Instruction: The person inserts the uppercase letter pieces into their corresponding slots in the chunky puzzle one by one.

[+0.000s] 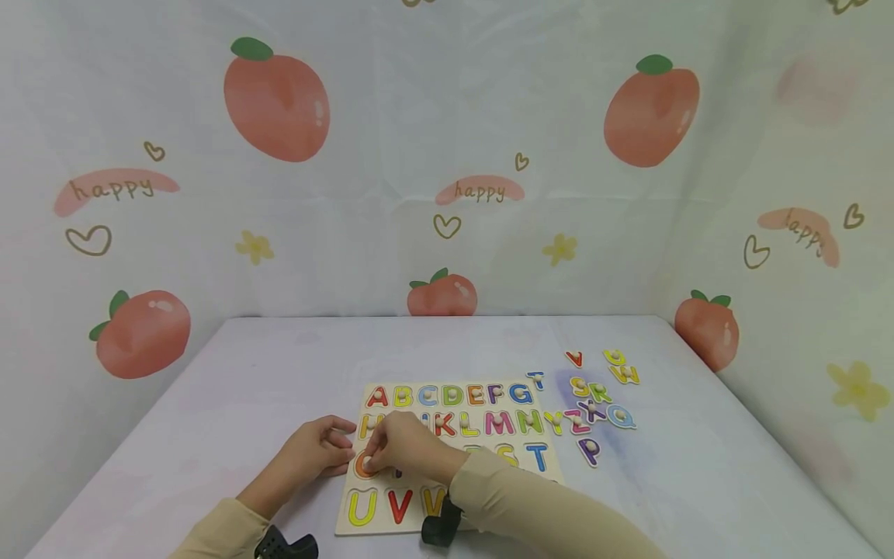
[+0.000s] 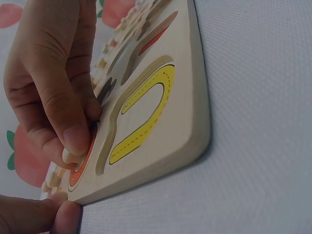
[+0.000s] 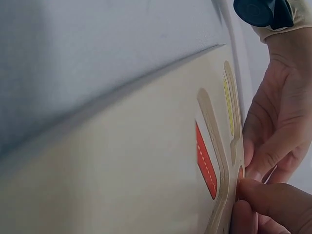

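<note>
A wooden alphabet puzzle board (image 1: 341,529) lies on the table, its top rows filled with knobbed letters. My right hand (image 1: 414,450) reaches across it, thumb and fingers pinching the knob of an orange letter O piece (image 1: 359,466) at the left of the third row. In the left wrist view, the pale wooden knob (image 2: 73,157) shows between the fingertips, and the orange O sits in its outline. My left hand (image 1: 317,450) is at the board's left edge, fingertips touching it near that letter. Below are the bare U recess (image 1: 362,508) and V recess (image 1: 400,506).
Several loose letters lie right of the board, among them a purple P (image 1: 589,452), a blue Q (image 1: 621,416), a pink Z (image 1: 576,421) and a yellow W (image 1: 624,374). A blue T (image 1: 535,380) overlaps the board's top right corner. A printed cloth backdrop (image 1: 377,256) stands behind the table.
</note>
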Available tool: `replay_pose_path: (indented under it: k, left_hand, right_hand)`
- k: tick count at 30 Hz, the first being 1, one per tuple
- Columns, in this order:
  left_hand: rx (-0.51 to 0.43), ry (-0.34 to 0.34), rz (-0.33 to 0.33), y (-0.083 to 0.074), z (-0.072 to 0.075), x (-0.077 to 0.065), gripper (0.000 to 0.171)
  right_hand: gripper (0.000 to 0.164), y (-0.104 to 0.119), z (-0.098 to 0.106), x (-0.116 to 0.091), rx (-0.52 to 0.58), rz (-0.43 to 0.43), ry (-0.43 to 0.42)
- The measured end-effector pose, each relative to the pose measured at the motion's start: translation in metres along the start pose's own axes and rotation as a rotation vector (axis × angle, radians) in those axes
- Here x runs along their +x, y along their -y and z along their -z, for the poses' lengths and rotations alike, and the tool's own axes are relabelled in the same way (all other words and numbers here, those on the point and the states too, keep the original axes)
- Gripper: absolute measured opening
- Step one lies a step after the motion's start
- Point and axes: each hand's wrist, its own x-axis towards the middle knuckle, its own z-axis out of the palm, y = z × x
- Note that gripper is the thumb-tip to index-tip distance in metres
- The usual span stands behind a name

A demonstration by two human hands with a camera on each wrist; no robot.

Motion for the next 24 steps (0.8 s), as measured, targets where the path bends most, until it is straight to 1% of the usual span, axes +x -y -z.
replay_pose_path:
  k: [8,13,17,20,24]
  left_hand:
    - [0.001,0.007,-0.013,0.0,0.0,0.0,0.04]
    - [0.007,0.004,-0.017,0.0,0.0,0.0,0.04]
    - [0.021,-0.004,-0.011,-0.001,0.0,-0.001,0.039]
    - [0.032,-0.009,-0.003,-0.002,0.0,-0.001,0.039]
    - [0.036,-0.012,0.001,-0.002,0.0,-0.001,0.04]
  right_hand:
    - [0.015,0.0,0.002,-0.001,0.015,0.008,0.01]
    - [0.015,-0.003,0.01,-0.002,0.021,0.037,0.011]
    - [0.017,-0.008,0.027,-0.005,0.003,0.054,-0.026]
    - [0.018,-0.013,0.045,-0.008,0.008,0.04,-0.073]
    - [0.021,-0.023,0.074,-0.016,0.064,0.02,-0.122]
